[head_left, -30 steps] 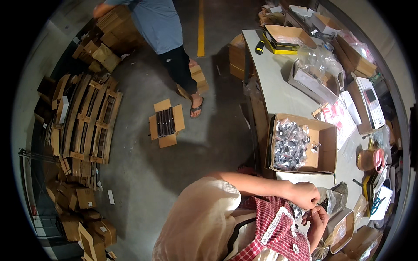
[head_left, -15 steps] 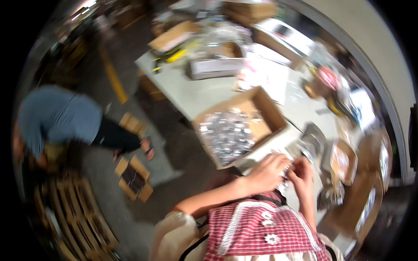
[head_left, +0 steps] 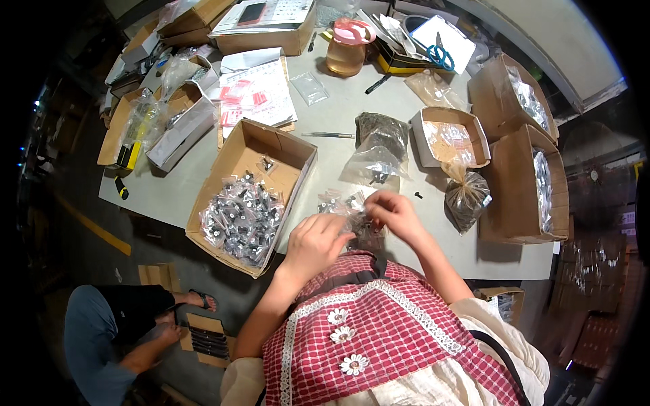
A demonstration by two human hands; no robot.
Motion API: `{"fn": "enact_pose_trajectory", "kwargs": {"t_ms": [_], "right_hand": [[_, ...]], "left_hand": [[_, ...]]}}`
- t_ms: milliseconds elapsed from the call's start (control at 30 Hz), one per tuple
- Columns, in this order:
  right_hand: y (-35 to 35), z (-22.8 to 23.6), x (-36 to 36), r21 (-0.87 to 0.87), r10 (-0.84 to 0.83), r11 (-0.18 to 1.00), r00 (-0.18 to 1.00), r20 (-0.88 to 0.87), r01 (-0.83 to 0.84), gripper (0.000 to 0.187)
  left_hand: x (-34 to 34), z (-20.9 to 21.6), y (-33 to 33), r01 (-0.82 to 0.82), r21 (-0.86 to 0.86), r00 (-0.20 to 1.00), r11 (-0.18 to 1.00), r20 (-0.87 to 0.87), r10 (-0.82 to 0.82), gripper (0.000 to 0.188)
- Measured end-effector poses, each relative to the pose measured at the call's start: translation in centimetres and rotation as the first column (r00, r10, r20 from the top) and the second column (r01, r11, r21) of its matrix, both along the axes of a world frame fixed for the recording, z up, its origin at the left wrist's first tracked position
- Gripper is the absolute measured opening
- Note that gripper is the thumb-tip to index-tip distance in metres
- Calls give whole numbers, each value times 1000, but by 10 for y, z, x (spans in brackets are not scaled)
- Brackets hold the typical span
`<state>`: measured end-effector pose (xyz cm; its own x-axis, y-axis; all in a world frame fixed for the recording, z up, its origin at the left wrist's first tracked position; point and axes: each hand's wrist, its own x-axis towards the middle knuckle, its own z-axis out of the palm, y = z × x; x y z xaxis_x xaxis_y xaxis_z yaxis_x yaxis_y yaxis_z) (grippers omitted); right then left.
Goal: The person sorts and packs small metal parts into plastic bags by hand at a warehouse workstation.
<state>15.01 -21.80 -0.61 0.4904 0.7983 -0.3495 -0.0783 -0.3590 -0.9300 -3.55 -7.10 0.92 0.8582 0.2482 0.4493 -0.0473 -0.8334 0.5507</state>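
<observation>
Close to my body at the table edge, my left hand [head_left: 313,245] has its fingers bent in against a small clear plastic bag [head_left: 366,234] with dark parts in it. My right hand [head_left: 398,215] pinches the same bag from its other side, thumb and forefinger together at its top. The fingertips partly cover the bag. Just beyond them lie more small filled bags [head_left: 332,201]. A cardboard box [head_left: 296,162] left of my hands holds a heap of such bags. Farther off, a larger clear bag [head_left: 383,145] of dark small parts lies with its mouth toward me.
A tied bag [head_left: 467,199], a small white box [head_left: 423,139] and large cartons [head_left: 518,203] stand at right. Behind are a pen [head_left: 328,134], papers [head_left: 267,101], a pink-lidded jar [head_left: 347,55] and scissors [head_left: 440,54]. A person [head_left: 95,338] bends over a carton at lower left.
My view has swung to the right, so the table now fills the middle. Both hands stay together at the table edge around a small bag. The other person now reaches into the floor carton.
</observation>
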Motion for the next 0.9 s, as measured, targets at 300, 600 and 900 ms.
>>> {"fn": "enact_pose_trajectory", "kwargs": {"t_ms": [300, 600, 900], "right_hand": [[19, -61, 45, -203, 133, 965, 361, 923, 164, 19], [-3, -67, 50, 110, -159, 986, 503, 850, 126, 12], [-9, 28, 8, 141, 19, 990, 958, -287, 23, 13]], "left_hand": [[11, -16, -5, -96, -171, 995, 981, -21, 93, 36], [11, -29, -4, -143, -254, 990, 957, -43, 137, 36], [17, -24, -9, -48, -289, 997, 956, 37, 61, 36]]}}
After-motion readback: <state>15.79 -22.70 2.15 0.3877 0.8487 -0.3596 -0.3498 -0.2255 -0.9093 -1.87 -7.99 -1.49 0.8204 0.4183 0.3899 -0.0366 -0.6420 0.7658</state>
